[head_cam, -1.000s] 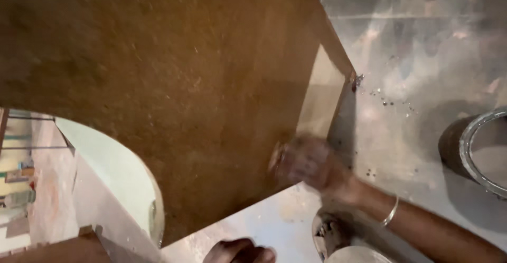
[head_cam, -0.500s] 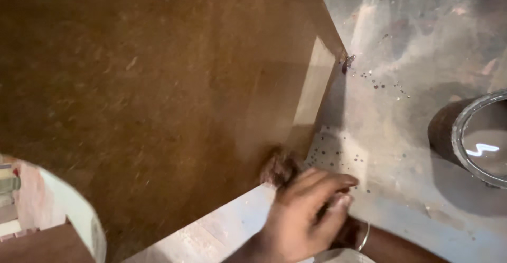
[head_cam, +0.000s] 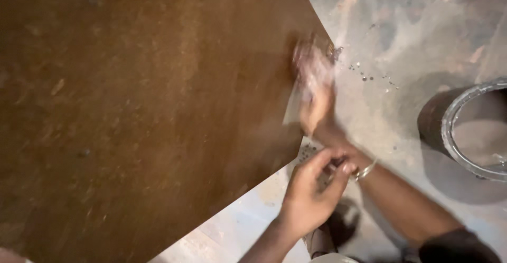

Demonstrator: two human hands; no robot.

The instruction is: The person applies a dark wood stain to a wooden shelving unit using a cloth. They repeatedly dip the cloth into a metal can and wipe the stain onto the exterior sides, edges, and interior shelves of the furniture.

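A large brown board (head_cam: 148,109) with a rough, speckled face fills the left and middle of the view. My right hand (head_cam: 314,83) lies at the board's right corner and is blurred by motion; I cannot tell whether it holds anything. A metal bangle (head_cam: 365,170) sits on that wrist. My left hand (head_cam: 311,189) comes up from the bottom edge. Its fingers and thumb are curled together right beside the right wrist, close to the bangle.
A round metal can (head_cam: 465,131) with a pale rim stands on the grey, stained floor (head_cam: 412,41) at the right. Small dark specks (head_cam: 369,75) lie scattered on the floor near the board's corner. A dark object (head_cam: 338,226) lies below my hands.
My right hand has moved up along the board's edge to its upper corner. My left hand has come up into view beside the right wrist. The camera has shifted.
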